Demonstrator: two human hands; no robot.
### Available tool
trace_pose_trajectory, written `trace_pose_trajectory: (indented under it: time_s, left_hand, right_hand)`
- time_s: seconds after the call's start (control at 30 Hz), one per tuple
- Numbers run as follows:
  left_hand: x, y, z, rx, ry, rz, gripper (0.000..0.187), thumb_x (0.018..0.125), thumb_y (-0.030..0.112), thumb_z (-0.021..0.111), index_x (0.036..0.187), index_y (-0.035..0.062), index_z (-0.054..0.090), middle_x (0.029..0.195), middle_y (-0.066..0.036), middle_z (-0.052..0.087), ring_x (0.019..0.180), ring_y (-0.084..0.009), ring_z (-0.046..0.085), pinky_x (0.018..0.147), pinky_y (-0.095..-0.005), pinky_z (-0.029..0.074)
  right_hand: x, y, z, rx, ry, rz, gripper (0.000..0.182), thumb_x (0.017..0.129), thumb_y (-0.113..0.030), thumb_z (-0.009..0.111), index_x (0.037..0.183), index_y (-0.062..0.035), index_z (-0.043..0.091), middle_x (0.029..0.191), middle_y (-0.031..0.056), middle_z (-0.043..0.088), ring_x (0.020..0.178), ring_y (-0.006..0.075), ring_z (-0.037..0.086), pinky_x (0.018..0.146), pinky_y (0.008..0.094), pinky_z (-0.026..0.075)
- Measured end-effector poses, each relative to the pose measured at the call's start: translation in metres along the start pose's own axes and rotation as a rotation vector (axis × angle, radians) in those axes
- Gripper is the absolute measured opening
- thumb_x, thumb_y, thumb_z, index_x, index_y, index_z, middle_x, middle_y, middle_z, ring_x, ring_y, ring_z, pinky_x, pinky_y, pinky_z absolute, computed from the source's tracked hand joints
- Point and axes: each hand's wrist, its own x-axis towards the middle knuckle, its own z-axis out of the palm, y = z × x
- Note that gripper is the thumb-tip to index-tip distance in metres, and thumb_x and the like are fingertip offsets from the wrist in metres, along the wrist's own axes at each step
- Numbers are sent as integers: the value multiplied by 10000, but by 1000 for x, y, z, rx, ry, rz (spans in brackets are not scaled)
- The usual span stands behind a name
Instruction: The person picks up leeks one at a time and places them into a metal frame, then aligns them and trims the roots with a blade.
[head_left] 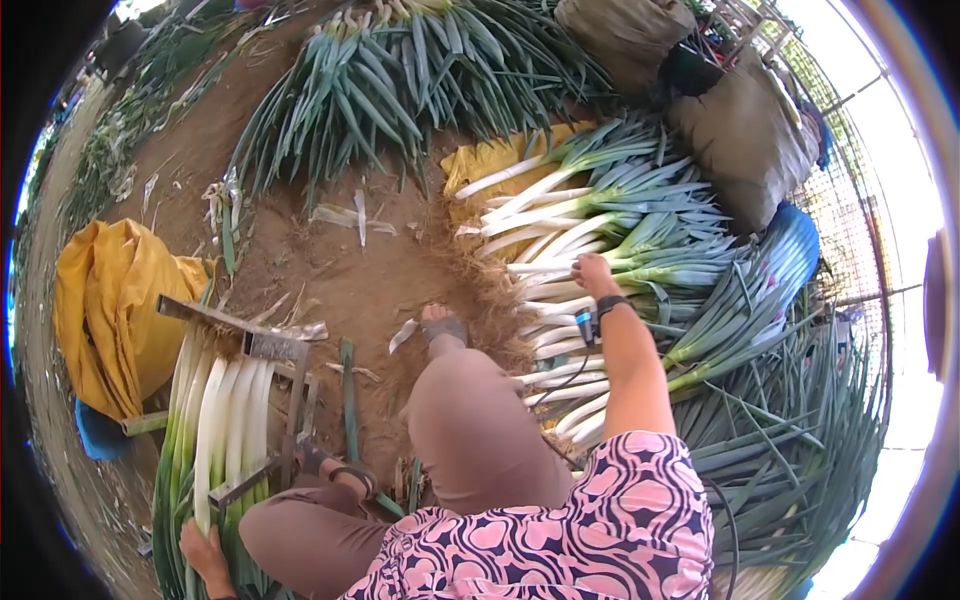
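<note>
My right hand (593, 272) reaches out to a row of large green onions (560, 225) with white stalks and roots toward the middle. Its fingers are closed round a stalk there. At lower left, several more green onions (235, 410) lie side by side in a metal frame (275, 347), roots at the top. My left hand (205, 550) is low on this bundle, fingers closed round a stalk below the frame's lower bar. The leaf ends there are partly hidden by my leg.
A yellow cloth sack (125, 310) stands left of the frame. Another heap of green onions (400, 80) lies at the top, with loose leaves (790, 440) at right. Brown sacks (745, 140) stand at upper right. A cable (570, 378) hangs near my right arm. Bare soil (330, 265) carries scraps.
</note>
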Motion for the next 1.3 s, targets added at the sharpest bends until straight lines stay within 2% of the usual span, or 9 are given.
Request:
trace_pose_trajectory:
  time_s: [0.17, 0.3, 0.43, 0.57, 0.73, 0.87, 1.1, 1.23, 1.3]
  left_hand:
    - [2, 7, 0, 1, 7, -50, 495, 725, 135, 683, 1167, 5, 501, 1047, -185, 536, 1001, -393, 511, 836, -471, 390]
    - [5, 3, 3, -26, 17, -9, 477, 747, 140, 653, 1176, 1, 497, 1037, -196, 523, 993, -401, 504, 843, -475, 383]
    - [8, 4, 5, 2, -24, -28, 444, 780, 167, 618, 1172, -2, 498, 1037, -204, 517, 990, -413, 501, 831, -474, 389]
    - [22, 63, -50, -19, -122, -75, 588, 875, 517, 549, 1079, -34, 577, 1021, -287, 575, 971, -482, 523, 837, -526, 404]
    - [29, 68, -62, -39, -226, -116, 569, 889, 471, 539, 1074, -66, 565, 1035, -294, 570, 974, -479, 527, 830, -522, 416]
    - [32, 74, -65, -2, -233, -100, 557, 885, 447, 524, 1109, -61, 563, 1088, -299, 561, 1002, -475, 524, 856, -520, 419]
    - [24, 58, -54, -19, -221, -114, 582, 879, 477, 501, 1147, -34, 568, 1125, -319, 546, 1040, -480, 512, 894, -524, 408]
    - [24, 84, -72, -30, -228, -196, 581, 872, 481, 508, 1159, -20, 573, 1137, -326, 540, 1048, -468, 519, 907, -523, 401]
    - [15, 42, -26, -78, -65, -91, 464, 819, 285, 577, 1173, -9, 522, 1076, -246, 525, 1014, -436, 507, 852, -489, 397]
  right_hand:
    - [50, 25, 30, 103, 57, -211, 82, 883, -36, 490, 907, 25, 540, 658, 27, 499, 504, 115, 471, 413, 240, 333]
    - [178, 69, 26, -178, 470, -471, 100, 866, -45, 508, 896, 26, 572, 646, 19, 491, 510, 99, 456, 426, 251, 343]
    - [127, -4, 62, 278, 181, -187, 275, 893, -137, 545, 1112, 26, 519, 761, 63, 531, 643, 170, 543, 560, 283, 474]
    - [125, -25, 95, 323, 203, 45, 274, 897, -197, 590, 1074, -8, 500, 953, 118, 526, 888, 223, 520, 797, 388, 487]
    - [153, -9, 101, 162, 276, 73, 187, 835, -121, 631, 944, -2, 536, 855, 101, 547, 711, 226, 552, 604, 349, 499]
    - [132, -3, 99, 506, 246, 7, 317, 807, -126, 622, 1056, 37, 514, 947, 139, 556, 789, 253, 588, 557, 333, 537]
    - [75, -25, 80, 1072, 241, -68, 290, 892, -226, 582, 1051, -59, 407, 754, 70, 486, 513, 175, 490, 434, 311, 442]
    - [-3, -42, 61, 768, 288, -291, 237, 926, -198, 566, 995, -71, 378, 704, 52, 432, 464, 146, 428, 376, 296, 380]
    - [-46, -41, 54, 773, 197, -346, 224, 923, -181, 575, 968, -88, 376, 674, 35, 419, 453, 131, 404, 377, 285, 371]
